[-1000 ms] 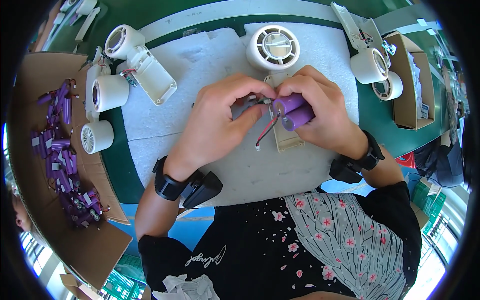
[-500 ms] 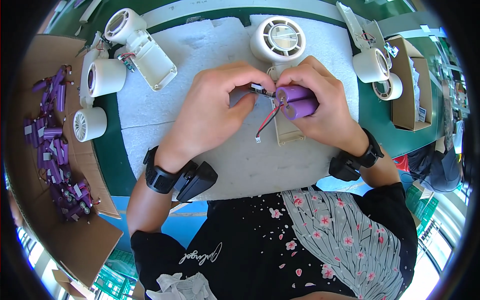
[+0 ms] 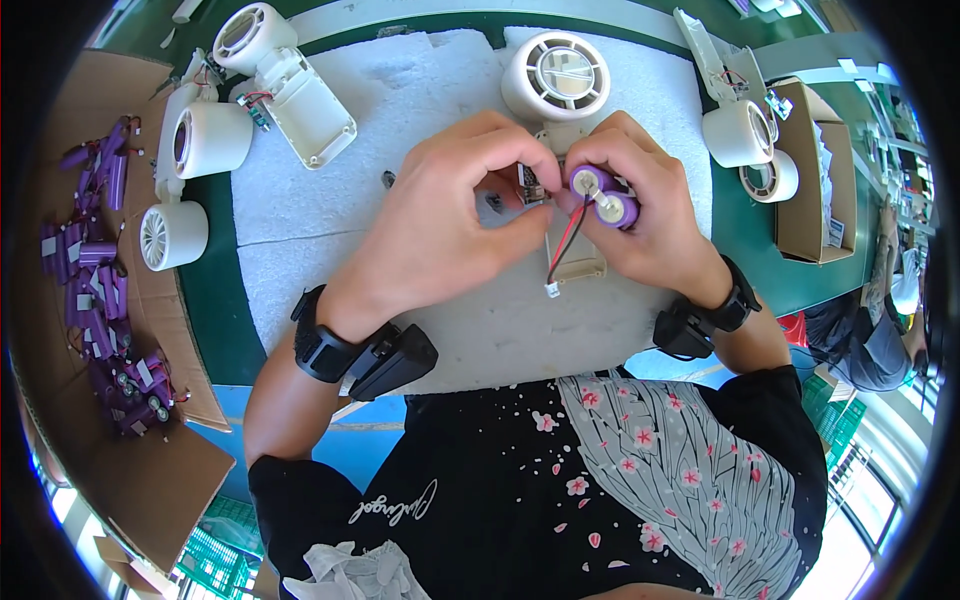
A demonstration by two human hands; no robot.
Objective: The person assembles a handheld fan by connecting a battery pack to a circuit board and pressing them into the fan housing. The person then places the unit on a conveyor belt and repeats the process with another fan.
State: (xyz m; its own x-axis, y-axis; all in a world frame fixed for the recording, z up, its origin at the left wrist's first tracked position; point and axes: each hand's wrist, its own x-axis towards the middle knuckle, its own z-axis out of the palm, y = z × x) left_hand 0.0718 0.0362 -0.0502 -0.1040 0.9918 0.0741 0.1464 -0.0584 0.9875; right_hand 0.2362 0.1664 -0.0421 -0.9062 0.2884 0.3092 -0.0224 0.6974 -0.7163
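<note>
Between the thumb and index finger of my left hand [image 3: 440, 225] is a small circuit board [image 3: 531, 184], its edge turned up. My right hand [image 3: 655, 205] is wrapped round a purple two-cell battery pack [image 3: 618, 208], whose metal-tabbed ends face left. A red and black lead [image 3: 568, 245] hangs from the pack to a white plug [image 3: 552, 290]. Both hands are close together, fingertips almost meeting. Beneath them lies a cream handheld fan [image 3: 557, 78], its round grille at the far end and its open handle shell [image 3: 575, 262] partly hidden by my hands.
White foam [image 3: 330, 215] covers the green bench. At left, a cardboard box [image 3: 150, 490] holds several purple battery packs [image 3: 95, 260]. Opened fan bodies [image 3: 312, 115] lie at far left, more fans [image 3: 738, 133] at right beside a small carton [image 3: 815, 190]. Another person [image 3: 870, 335] is at far right.
The battery pack has turned so its tabbed ends face more toward me. My left hand has tilted the circuit board upright, and the lead has swung to the right.
</note>
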